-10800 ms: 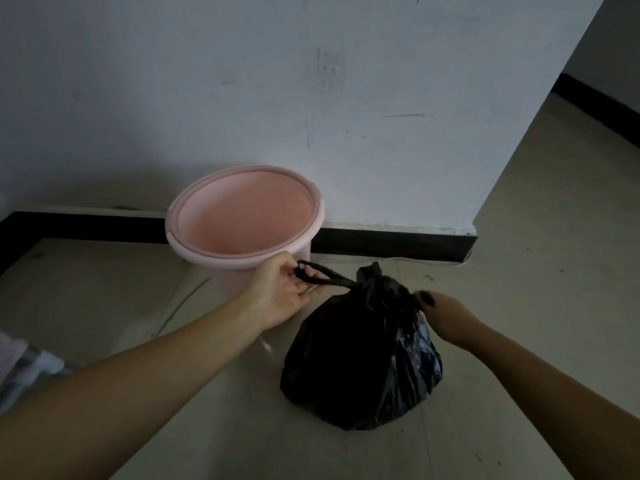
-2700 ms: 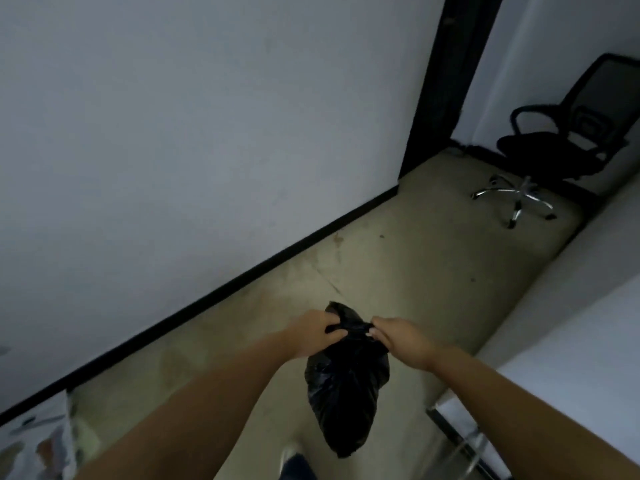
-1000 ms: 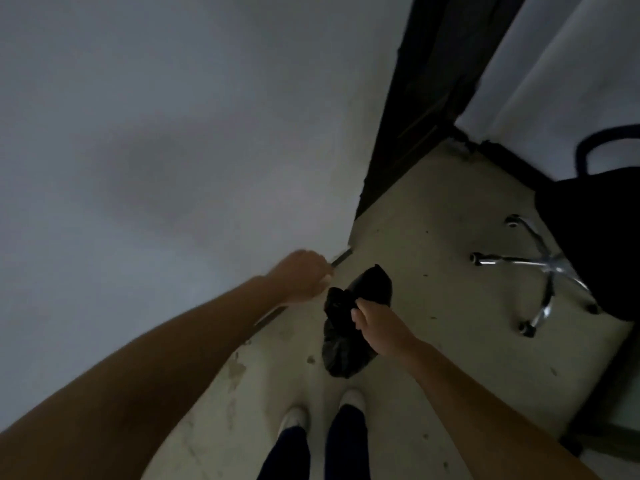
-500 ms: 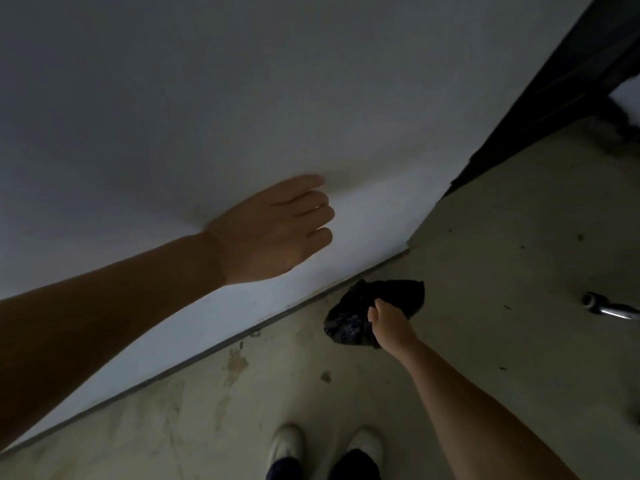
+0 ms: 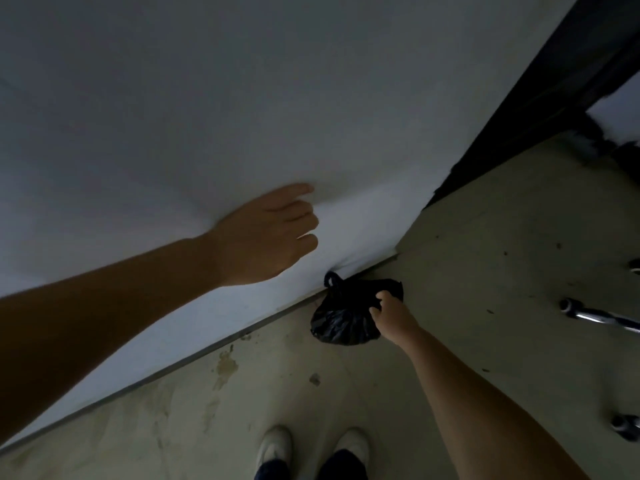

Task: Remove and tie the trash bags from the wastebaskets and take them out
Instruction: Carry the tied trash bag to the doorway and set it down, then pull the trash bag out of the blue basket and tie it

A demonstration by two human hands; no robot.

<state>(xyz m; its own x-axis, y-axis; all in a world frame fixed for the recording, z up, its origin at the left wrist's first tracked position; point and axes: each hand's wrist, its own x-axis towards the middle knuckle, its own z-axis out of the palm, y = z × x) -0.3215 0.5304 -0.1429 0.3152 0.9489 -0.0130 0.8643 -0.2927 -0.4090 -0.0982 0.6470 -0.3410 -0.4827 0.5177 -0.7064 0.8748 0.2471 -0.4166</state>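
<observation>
Head view looks steeply down at your two arms, and your right hand (image 5: 388,315) has its fingers curled into the gathered plastic of the black trash bag (image 5: 341,318), near its top. The bag is tied, with a knotted loop (image 5: 331,279) sticking up on its far side, and it sits low by the foot of the white wall (image 5: 242,98); you cannot tell from this angle whether it already rests on the floor (image 5: 485,237) or hangs just above it. Your left hand (image 5: 266,237) holds nothing: its fingers are loosely extended, and it is raised in front of the wall, though contact with the wall is not clear.

The main risk is your grip. You are pinching a fold of thin film rather than the loop, so the plastic could stretch, tear or slip out if the contents are heavy, and the bag would spill at your white shoes (image 5: 313,448). Swinging it against the baseboard (image 5: 194,356) could also snag it.

To your right, the chrome leg (image 5: 602,318) of a chair base reaches across the floor, with a castor (image 5: 625,426) nearer you; both lie close to any path you take that way and could catch a foot or the bag. Beyond the wall's corner stands a dark door frame (image 5: 540,98), which looks like the way out, so you need to swing the bag round that corner without clipping it. Stains mark the floor between your feet and the wall.
</observation>
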